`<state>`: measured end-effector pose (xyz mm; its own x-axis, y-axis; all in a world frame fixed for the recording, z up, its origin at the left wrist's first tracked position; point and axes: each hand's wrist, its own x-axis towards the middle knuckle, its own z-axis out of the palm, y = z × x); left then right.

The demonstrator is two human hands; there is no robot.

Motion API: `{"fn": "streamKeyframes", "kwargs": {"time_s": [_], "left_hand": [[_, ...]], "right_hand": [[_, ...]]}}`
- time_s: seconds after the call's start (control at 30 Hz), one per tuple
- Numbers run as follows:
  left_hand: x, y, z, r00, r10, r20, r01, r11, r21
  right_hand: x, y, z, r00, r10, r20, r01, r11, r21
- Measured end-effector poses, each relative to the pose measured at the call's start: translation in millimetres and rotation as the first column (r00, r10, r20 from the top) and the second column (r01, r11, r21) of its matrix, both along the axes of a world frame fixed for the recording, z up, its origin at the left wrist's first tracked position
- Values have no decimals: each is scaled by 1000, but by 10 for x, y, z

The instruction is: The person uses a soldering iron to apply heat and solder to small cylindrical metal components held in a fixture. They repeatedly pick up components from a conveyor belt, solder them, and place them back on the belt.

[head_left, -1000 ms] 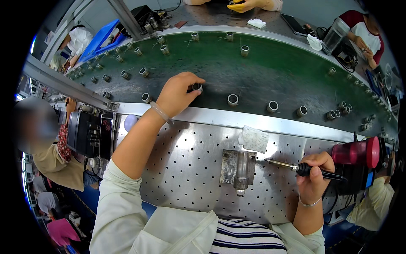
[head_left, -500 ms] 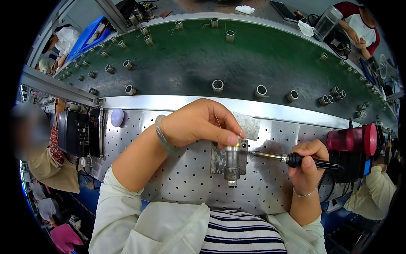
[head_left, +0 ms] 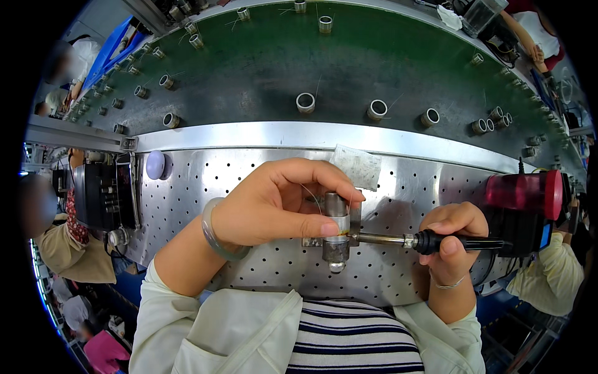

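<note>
A metal fixture post (head_left: 336,252) with a rounded near end lies over a flat plate, pointing toward me. Around it sits a shiny metal ring (head_left: 340,222) with thin wires coming off it. My left hand (head_left: 274,202) is curled about the ring, its thumb pressed on the near left side and its fingertips bent over the far right side. In my right hand (head_left: 453,234) is a soldering iron (head_left: 430,240) with a black handle, gripped like a pen. Its metal tip meets the ring's right side, close to a small yellowish spot.
Beyond the perforated metal bench (head_left: 193,206) runs a green belt (head_left: 249,75) carrying several metal rings with wires. A grey sheet (head_left: 356,167) lies behind the fixture. A lilac egg-shaped object (head_left: 156,164) and black box (head_left: 99,196) are left; a red container (head_left: 526,194) is right.
The soldering iron's tip has moved left from beside the fixture onto the ring. My left hand has shifted nearer, with the thumb lower. The whole view has tilted slightly downward.
</note>
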<state>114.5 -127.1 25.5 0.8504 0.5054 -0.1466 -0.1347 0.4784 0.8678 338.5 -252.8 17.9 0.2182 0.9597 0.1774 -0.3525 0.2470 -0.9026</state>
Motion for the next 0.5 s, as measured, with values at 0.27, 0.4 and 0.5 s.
{"fn": "streamKeyframes", "kwargs": {"time_s": [0.27, 0.4, 0.5], "left_hand": [[-22, 39, -51, 999, -11, 39, 9, 997, 75], [-31, 58, -59, 999, -21, 41, 16, 993, 119], [-29, 65, -69, 998, -24, 57, 17, 992, 124]], "right_hand": [[-11, 21, -27, 999, 19, 27, -20, 999, 29], [-1, 43, -31, 998, 46, 52, -50, 996, 74], [6, 47, -40, 998, 47, 50, -52, 995, 85]]}}
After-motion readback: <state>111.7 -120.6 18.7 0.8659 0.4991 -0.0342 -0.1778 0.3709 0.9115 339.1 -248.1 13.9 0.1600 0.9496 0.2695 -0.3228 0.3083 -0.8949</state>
